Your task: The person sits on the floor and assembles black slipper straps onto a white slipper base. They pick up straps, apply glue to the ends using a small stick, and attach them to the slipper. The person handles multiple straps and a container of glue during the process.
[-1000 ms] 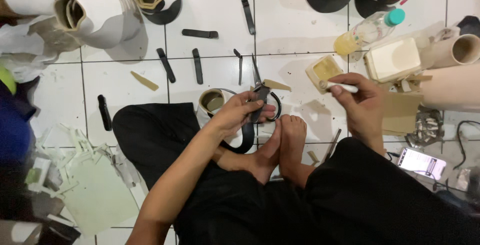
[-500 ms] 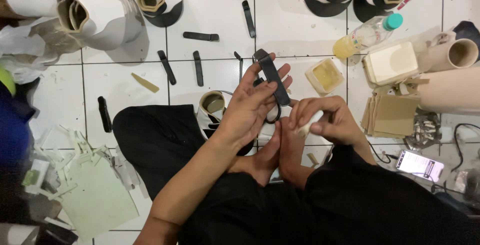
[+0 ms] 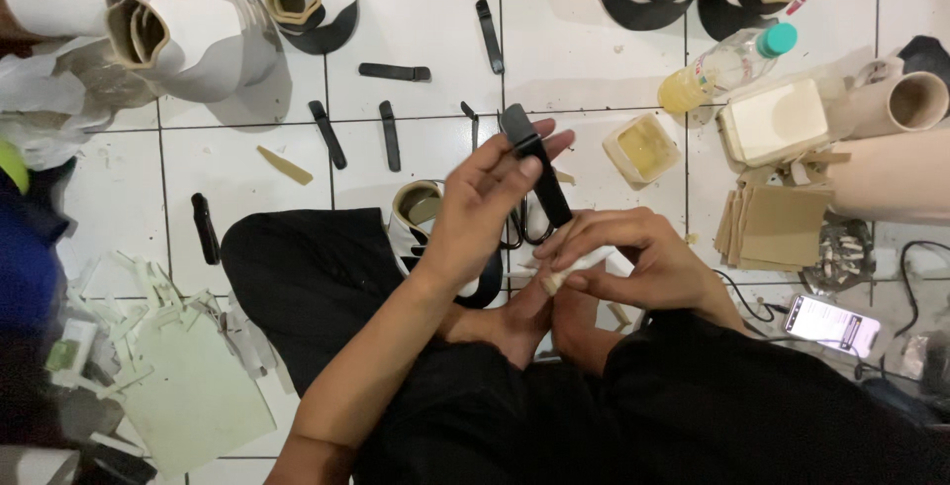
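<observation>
My left hand holds a narrow black strap piece flat along its fingers, above my crossed legs. My right hand grips a small pale brush, whose tip sits at the strap's lower end. A black-and-white shoe lies on the floor under my left hand, partly hidden by it. Dark scissors show just behind the strap.
Several loose black strap pieces lie on the white tiled floor. A square tub of yellowish glue, a plastic bottle, stacked cardboard and a phone sit at right. Shoes line the far edge; pale scraps lie at left.
My right hand came back from the glue tub at right to the strap. My left hand lifted the strap off the shoe and now holds it flat, with the brush at its lower end.
</observation>
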